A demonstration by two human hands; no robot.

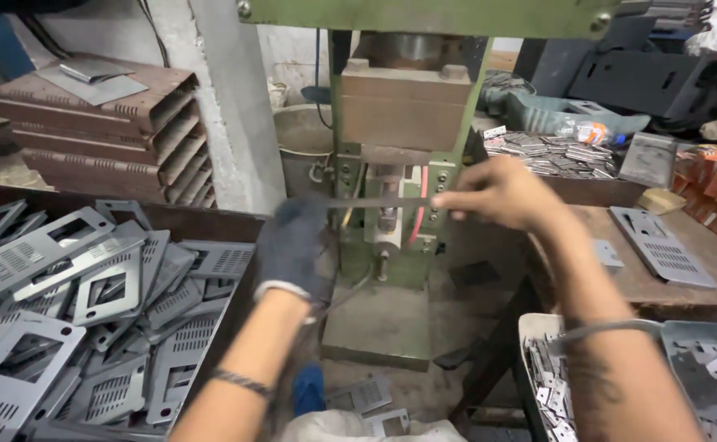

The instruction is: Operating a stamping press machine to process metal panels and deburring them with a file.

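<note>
Left hand: your left hand (294,250) wears a dark glove and is closed around the left end of a thin metal plate (375,202), seen edge-on.
Right hand: your right hand (497,193) is bare, with the fingers (448,199) pinched together on the right end of the same plate.
Plate: it lies level between your two hands, just in front of the green press (399,123), at the height of the opening under the brown block.
Press: it stands far and centre, and its grey base plate (366,323) sits below your hands.
Left bin: a dark bin (211,223) at near left is heaped with grey punched plates (88,303) that have vent slots and square cut-outs.
Far left: brown slotted metal channels (105,135) are stacked against the white pillar.
Right bench: a wooden bench (661,282) carries one perforated grey plate (661,245), and small flat pieces (550,151) are piled farther back.
Near right: a tray (532,327) holds small metal offcuts.
</note>
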